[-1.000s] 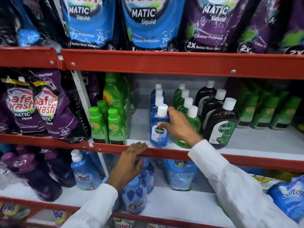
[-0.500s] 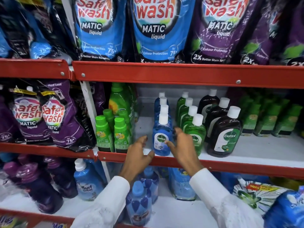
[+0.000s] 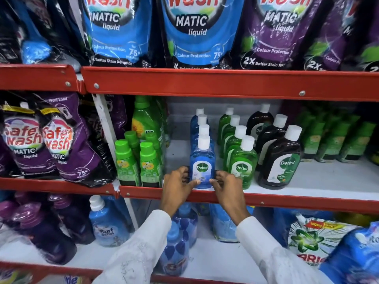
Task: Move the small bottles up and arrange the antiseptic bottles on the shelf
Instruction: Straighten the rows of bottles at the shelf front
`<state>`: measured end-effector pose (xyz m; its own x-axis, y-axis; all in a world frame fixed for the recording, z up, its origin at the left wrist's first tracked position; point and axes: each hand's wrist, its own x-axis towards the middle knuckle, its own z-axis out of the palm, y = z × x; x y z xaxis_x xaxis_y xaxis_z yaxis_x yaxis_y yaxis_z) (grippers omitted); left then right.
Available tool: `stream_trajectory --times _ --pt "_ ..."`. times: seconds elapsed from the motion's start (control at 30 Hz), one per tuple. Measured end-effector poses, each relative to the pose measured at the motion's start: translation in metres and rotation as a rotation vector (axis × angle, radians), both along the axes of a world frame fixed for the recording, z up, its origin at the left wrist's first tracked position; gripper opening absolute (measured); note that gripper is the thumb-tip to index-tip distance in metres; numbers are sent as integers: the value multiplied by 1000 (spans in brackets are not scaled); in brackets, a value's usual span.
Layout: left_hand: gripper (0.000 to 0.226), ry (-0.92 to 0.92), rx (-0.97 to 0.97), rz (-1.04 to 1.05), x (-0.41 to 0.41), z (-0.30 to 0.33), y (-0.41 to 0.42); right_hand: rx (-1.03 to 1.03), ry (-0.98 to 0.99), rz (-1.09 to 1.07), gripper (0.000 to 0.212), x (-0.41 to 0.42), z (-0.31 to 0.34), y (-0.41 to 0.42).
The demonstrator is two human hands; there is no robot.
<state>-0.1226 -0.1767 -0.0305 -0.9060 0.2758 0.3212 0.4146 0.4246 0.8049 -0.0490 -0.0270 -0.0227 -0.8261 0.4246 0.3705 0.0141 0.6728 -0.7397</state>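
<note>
1. On the middle shelf [image 3: 307, 181], the front blue Dettol bottle [image 3: 202, 165] stands upright at the red lip, heading its row, label facing out, probably for display.
2. Left hand [image 3: 178, 184] and right hand [image 3: 226, 184] cup its base; curled fingers [image 3: 194, 182] touch both sides, lightly grasping, seemingly squaring it.

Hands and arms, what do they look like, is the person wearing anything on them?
Both hands are bare: no gloves, rings or watch visible on the left hand or right hand. Both arms wear long white sleeves ending at the wrists; the left one shows faint thin grey marks.
</note>
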Motion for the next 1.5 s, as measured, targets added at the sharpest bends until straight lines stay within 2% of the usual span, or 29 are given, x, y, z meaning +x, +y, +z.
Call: stream_trajectory --times 0.13,0.27,0.3,0.37,0.43,0.47,0.53,0.67,0.8,0.93,1.17,1.37,1.43,1.5 --pt "44 -2 1 -5 1 0 0 2 18 -8 21 0 -1 0" --pt "67 22 8 95 8 -4 -3 -54 84 -43 28 18 3 3" --pt "64 71 48 157 17 -4 -3 -81 136 -75 24 28 5 7" --pt "40 236 179 246 42 -2 3 -127 264 -156 15 50 8 18" --pt "19 359 243 237 70 3 19 -130 333 -233 13 68 10 33" --pt "17 369 239 190 78 3 29 -134 336 -265 14 71 8 42" --pt "19 307 197 82 83 3 50 -151 297 -294 15 70 2 56" --pt "41 161 13 -44 65 5 87 -103 171 -201 31 57 -9 74" --pt "40 69 -110 -91 50 4 102 -92 117 -103 31 47 -12 86" --pt "28 32 -42 -63 46 1 102 -81 109 -96 27 44 -11 94" --pt "20 42 5 -45 48 -3 104 -57 105 -70 25 41 -11 99" --pt "25 66 -8 -28 49 -4 105 -108 84 -35 28 43 -9 101" --pt "31 102 17 22 55 -4 105 -146 96 -36 30 50 -6 101" --pt "33 147 81 105 64 -4 105 -167 156 -67 23 64 -4 105"
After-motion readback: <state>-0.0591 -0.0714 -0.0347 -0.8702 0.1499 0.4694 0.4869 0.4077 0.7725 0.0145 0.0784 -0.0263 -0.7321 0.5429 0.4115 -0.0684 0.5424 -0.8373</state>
